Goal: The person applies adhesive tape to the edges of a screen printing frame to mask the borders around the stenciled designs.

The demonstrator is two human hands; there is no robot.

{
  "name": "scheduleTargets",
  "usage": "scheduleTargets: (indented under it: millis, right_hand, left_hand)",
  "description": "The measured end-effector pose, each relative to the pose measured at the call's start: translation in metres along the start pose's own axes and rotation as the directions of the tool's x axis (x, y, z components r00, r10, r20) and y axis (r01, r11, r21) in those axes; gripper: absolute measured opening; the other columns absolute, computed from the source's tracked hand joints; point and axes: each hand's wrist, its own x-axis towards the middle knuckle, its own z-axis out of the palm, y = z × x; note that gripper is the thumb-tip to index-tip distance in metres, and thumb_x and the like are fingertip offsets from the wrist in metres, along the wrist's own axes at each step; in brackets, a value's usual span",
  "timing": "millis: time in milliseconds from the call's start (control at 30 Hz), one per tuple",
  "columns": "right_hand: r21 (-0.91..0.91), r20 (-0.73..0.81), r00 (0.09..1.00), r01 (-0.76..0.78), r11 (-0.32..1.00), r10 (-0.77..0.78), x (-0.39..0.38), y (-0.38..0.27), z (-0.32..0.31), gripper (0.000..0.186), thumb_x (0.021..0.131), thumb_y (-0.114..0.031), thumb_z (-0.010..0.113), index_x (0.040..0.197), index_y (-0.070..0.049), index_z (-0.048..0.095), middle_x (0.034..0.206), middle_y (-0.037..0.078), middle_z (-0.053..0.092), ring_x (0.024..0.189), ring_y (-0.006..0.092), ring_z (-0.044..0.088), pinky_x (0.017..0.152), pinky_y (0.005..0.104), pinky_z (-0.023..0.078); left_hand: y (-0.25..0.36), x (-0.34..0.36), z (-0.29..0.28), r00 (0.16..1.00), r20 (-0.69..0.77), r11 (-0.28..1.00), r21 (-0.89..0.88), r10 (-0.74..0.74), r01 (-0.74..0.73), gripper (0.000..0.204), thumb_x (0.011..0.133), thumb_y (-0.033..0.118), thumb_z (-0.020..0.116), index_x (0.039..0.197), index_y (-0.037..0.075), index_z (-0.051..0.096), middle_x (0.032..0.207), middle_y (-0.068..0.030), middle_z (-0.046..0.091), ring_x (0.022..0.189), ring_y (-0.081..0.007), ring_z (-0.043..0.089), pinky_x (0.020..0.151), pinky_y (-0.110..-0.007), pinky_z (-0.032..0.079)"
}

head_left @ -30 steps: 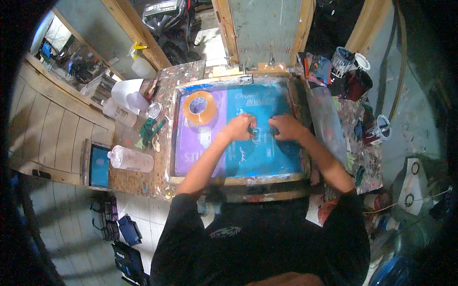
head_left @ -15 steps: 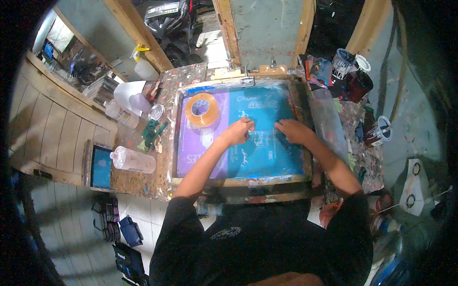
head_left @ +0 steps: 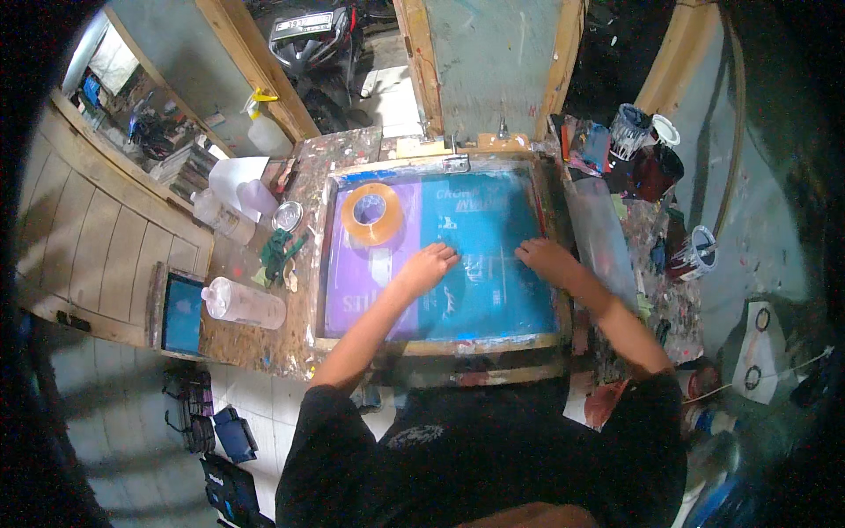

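A wood-framed printing screen [head_left: 528, 304] lies flat before me, its mesh purple on the left and blue on the right, with pale lettering. My left hand [head_left: 428, 266] is over the middle of the mesh, fingertips pinched together. Opposite it, my right hand [head_left: 547, 260] is also closed in a pinch near the right side. A faint, shiny strip of clear tape [head_left: 488, 255] seems to span the gap between them, low over or against the blue mesh; which of these I cannot tell. A large roll of clear brownish tape [head_left: 384, 231] rests on the purple part.
Left of the screen, on the stained table [head_left: 233, 343], are a lying plastic bottle [head_left: 246, 304], a green cloth [head_left: 280, 255] and a yellow-topped spray bottle [head_left: 264, 132]. Paint-smeared tubs [head_left: 630, 132] stand at the back right. A metal hinge clamp [head_left: 453, 164] sits at the screen's far edge.
Both hands have come slightly nearer to me over the blue mesh, still pinched and apart. The view has shifted a little; the tape roll stays on the purple part.
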Motion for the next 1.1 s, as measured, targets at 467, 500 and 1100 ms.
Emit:
scheduleTargets:
  millis: [467, 500, 1100]
  right_hand:
    - [0.21, -0.268, 0.935, -0.179, 0.961, 0.232, 0.091, -0.024, -0.065, 0.029, 0.076, -0.026, 0.066, 0.095, -0.004, 0.062, 0.091, 0.017, 0.06, 0.088, 0.0347, 0.059, 0.08, 0.0486, 0.047]
    - [0.195, -0.312, 0.94, -0.082, 0.977, 0.141, 0.12, -0.024, -0.062, 0.03, 0.076, -0.024, 0.066, 0.098, -0.004, 0.062, 0.098, 0.017, 0.06, 0.097, 0.0346, 0.057, 0.086, 0.0477, 0.046]
    - [0.998, -0.01, 0.986, 0.001, 0.056, 0.164, 0.126, -0.05, -0.088, 0.021, 0.082, -0.019, 0.073, 0.086, 0.002, 0.073, 0.079, 0.01, 0.071, 0.074, 0.015, 0.066, 0.068, 0.0296, 0.052]
  left_hand:
    - [-0.042, -0.069, -0.068, 0.826, -0.415, 0.909, -0.003, -0.38, 0.417, 0.051, 0.077, 0.028, 0.069, 0.12, 0.002, 0.057, 0.119, -0.0153, 0.059, 0.115, -0.0329, 0.051, 0.1, -0.044, 0.039]
    - [-0.048, -0.067, -0.069, 0.786, -0.449, 0.876, 0.016, -0.425, 0.483, 0.054, 0.077, 0.03, 0.07, 0.12, 0.001, 0.055, 0.117, -0.0172, 0.058, 0.114, -0.0342, 0.051, 0.099, -0.044, 0.039]
    - [-0.004, -0.043, -0.202, 0.964, 0.161, 0.867, -0.425, -0.213, 0.262, 0.047, 0.08, 0.038, 0.072, 0.089, -0.006, 0.055, 0.073, -0.025, 0.059, 0.069, -0.0414, 0.061, 0.065, -0.045, 0.049]
